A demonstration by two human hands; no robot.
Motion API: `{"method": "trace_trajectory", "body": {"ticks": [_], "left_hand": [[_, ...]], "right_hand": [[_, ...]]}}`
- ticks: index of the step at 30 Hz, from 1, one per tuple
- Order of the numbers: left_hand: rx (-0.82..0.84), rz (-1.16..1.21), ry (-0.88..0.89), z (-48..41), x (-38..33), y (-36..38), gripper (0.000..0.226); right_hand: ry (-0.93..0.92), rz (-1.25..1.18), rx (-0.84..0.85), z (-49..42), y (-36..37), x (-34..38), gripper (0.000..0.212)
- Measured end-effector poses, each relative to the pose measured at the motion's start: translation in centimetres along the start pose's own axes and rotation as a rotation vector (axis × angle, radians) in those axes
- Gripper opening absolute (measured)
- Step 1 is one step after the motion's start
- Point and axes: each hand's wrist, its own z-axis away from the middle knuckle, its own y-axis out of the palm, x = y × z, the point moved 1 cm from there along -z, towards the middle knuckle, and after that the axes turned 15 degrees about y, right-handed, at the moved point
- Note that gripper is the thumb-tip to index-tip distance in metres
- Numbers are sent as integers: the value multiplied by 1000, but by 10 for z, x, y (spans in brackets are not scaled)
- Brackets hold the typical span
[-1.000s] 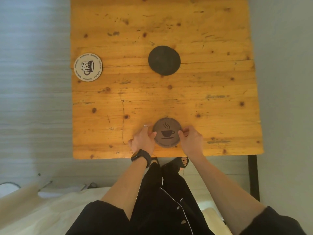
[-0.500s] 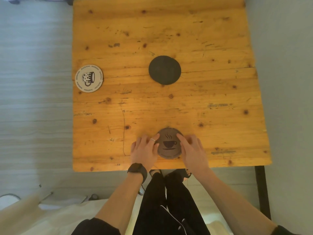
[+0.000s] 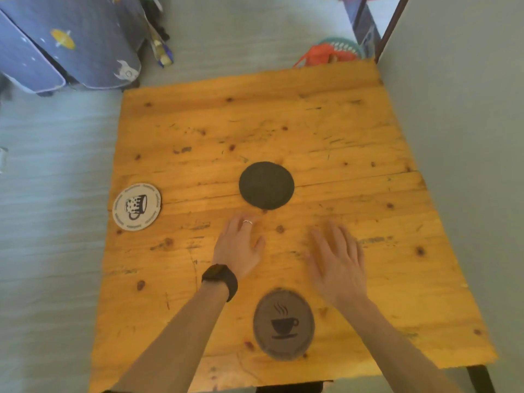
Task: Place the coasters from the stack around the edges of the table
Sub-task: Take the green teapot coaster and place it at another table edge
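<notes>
A dark round stack of coasters [image 3: 266, 185] lies at the middle of the wooden table [image 3: 326, 131]. A grey coaster with a steaming cup [image 3: 284, 324] rests near the front edge, free of both hands. A pale coaster with a mug drawing [image 3: 137, 207] sits at the left edge. My left hand [image 3: 239, 246], with a ring and a black wristband, hovers flat just below the stack with its fingers apart. My right hand [image 3: 336, 258] is spread open to the right of it, holding nothing.
A blue patterned fabric object [image 3: 71, 41] stands on the floor at the far left. An orange and green basket [image 3: 329, 53] sits behind the table's far right corner beside a dark metal frame [image 3: 390, 26]. A grey wall runs along the right side.
Both hands have let go of the cup coaster near the front edge and moved forward toward the dark stack. The camera has tilted up, showing more of the far floor.
</notes>
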Motion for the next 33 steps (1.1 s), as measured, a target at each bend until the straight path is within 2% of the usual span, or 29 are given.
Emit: {"method": "trace_trajectory", "body": {"ticks": [4,9,12,16,19,24,29,31,33], "left_hand": [[76,-178,72,-42,4,-2,57],[171,-318,125,-63,18,-4,55],[221,-427,176,-70,22,-12,60],[366,-564,225,-77,10,-24,69],[389,-581,233,-78,5,-32,68],[220,-405,155,-85,-2,-47,45],[-190,3,58,-78,-26,-86,32],[-229,175,16,-62,-41,-99,29],[-168,391,-55,-39,-58,-109,23]], "right_hand": [[7,65,-11,-9,18,-7,64],[22,85,38,-8,22,-7,63],[23,81,39,-7,20,-8,63],[28,87,73,-7,18,-7,63],[21,103,135,-10,14,-6,64],[40,162,280,-14,4,-3,64],[69,210,498,-22,-23,9,69],[141,40,647,-25,-48,16,70],[296,-337,818,-17,-78,22,72]]}}
